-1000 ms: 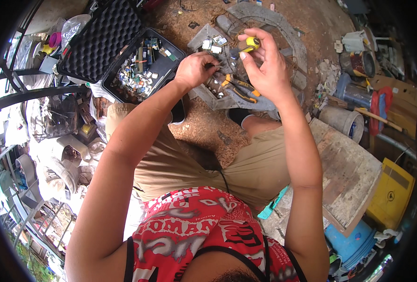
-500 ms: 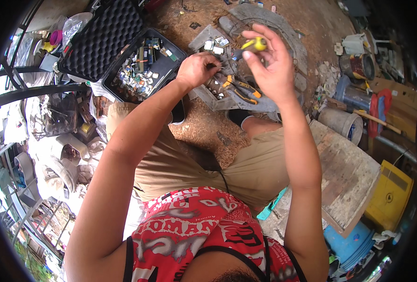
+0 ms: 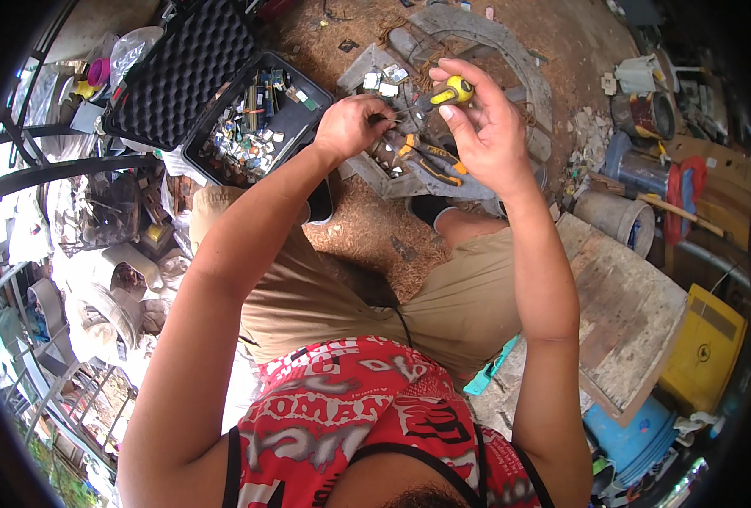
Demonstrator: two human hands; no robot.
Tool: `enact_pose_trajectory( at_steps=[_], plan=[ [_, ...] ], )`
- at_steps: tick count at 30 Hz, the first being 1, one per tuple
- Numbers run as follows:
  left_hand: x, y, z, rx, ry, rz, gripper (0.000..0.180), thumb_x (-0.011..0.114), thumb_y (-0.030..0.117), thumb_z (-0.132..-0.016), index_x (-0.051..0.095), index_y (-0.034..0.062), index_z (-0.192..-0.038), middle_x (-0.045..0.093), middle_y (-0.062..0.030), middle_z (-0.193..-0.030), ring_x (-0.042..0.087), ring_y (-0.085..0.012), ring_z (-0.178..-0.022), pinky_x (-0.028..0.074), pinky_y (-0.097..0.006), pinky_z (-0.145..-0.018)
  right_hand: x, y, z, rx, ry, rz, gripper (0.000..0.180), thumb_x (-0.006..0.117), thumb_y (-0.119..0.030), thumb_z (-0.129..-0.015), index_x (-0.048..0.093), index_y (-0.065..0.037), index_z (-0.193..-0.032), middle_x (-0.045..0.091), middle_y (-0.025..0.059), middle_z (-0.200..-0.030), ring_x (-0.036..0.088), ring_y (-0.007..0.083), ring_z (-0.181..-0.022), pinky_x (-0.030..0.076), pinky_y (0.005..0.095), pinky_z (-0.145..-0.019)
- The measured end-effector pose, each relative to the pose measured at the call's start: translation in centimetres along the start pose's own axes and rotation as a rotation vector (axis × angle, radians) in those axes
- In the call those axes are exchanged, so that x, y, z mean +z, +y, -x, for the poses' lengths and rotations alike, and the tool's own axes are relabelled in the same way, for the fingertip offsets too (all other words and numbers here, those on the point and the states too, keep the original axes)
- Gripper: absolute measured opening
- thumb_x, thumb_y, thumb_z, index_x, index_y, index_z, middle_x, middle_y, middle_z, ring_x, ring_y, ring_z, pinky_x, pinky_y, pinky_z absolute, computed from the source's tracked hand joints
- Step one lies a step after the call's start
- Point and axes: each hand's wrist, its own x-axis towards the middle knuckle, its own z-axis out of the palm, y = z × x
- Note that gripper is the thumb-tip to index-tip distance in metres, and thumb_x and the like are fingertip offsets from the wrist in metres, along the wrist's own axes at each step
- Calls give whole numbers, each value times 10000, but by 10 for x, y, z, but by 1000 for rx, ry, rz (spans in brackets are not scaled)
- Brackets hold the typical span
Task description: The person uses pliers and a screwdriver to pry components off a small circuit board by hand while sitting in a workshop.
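My right hand (image 3: 491,127) grips a yellow-and-black screwdriver (image 3: 455,90) by its handle, between thumb and fingers. Its thin shaft points left toward my left hand (image 3: 350,125). There the fingers are pinched together, and a small piece between the fingertips is too hidden to name. Just below the gap between both hands, orange-and-black pliers (image 3: 433,161) lie on a grey slab (image 3: 375,179). Several small pale and metallic parts (image 3: 382,82) lie on that slab, beyond my fingers.
At the left an open black case (image 3: 196,151) with a foam-lined lid (image 3: 181,76) holds many small electronic pieces (image 3: 244,144). On the right are a wooden board (image 3: 617,309), a grey bucket (image 3: 617,222), a yellow panel (image 3: 704,351) and a blue tub (image 3: 634,436).
The screwdriver has turned slightly in my right hand and shifted a little lower, and the fingers have closed more around it. My left hand stays nearly still.
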Motion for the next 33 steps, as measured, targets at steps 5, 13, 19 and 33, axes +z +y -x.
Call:
enact_pose_trajectory(
  at_steps=[5, 13, 19, 33],
  plan=[
    [1, -1, 0, 11, 9, 5, 143, 758, 144, -790, 735, 104, -925, 709, -87, -929, 680, -297, -876, 549, -369, -781, 2, 3, -1, -65, 61, 19, 501, 555, 120, -873, 526, -76, -1333, 630, 134, -1246, 624, 224, -1152, 575, 334, -904],
    [1, -1, 0, 2, 7, -7, 159, 768, 172, -793, 726, 83, -918, 706, -106, -909, 679, -307, -860, 551, -378, -766, 0, 6, 0, -40, 43, 32, 521, 510, 135, -891, 499, -84, -1364, 602, 123, -1270, 600, 198, -1167, 532, 312, -941],
    [1, -3, 0, -5, -7, -4, 140, 739, 193, -787, 716, 126, -907, 700, -69, -946, 664, -301, -904, 537, -390, -792, -8, 15, -3, -84, 93, -72, 543, 488, 153, -893, 470, -80, -1383, 603, 121, -1245, 603, 183, -1142, 514, 287, -953],
    [1, -4, -2, -8, 9, 10, 141, 737, 192, -786, 718, 129, -912, 693, -64, -931, 657, -301, -907, 533, -389, -795, -29, 16, -2, -101, 107, -167, 477, 457, 126, -927, 434, -34, -1376, 580, 112, -1262, 563, 190, -1192, 441, 316, -1035]
  ],
)
